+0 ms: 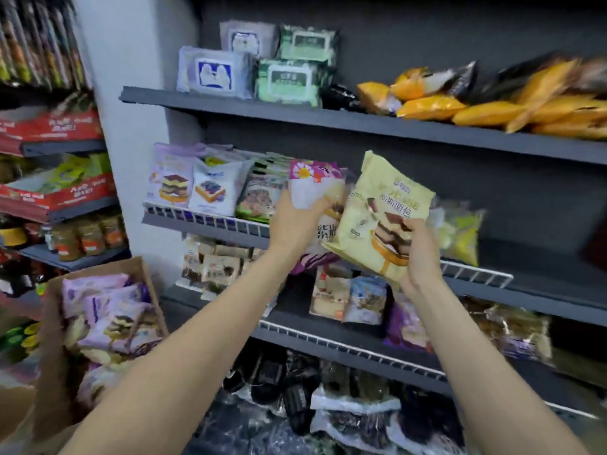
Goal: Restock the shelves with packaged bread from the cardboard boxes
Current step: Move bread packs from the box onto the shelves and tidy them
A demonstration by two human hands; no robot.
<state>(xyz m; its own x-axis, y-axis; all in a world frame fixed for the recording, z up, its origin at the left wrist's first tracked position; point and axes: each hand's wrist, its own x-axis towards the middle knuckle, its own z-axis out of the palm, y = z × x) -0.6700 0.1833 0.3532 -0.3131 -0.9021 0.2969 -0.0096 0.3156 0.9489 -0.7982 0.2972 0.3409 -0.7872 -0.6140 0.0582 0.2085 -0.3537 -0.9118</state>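
Observation:
My right hand (422, 254) grips the lower edge of a pale yellow bread packet (384, 205) with a layered cake picture, held tilted in front of the middle shelf (210, 221). My left hand (297, 218) holds a purple and white bread packet (315, 182) by its middle, just left of the yellow one, at the shelf's wire rail. Both packets overlap slightly. An open cardboard box (98, 267) at the lower left holds several lilac bread packets (108, 310).
Bread packets (193, 185) stand in a row at the left of the middle shelf; a yellow-green packet (460, 231) leans at its right. The top shelf carries wipes packs (285, 80) and orange bags (486, 110). Lower shelves hold more packaged bread. A neighbouring rack (59, 205) stands at left.

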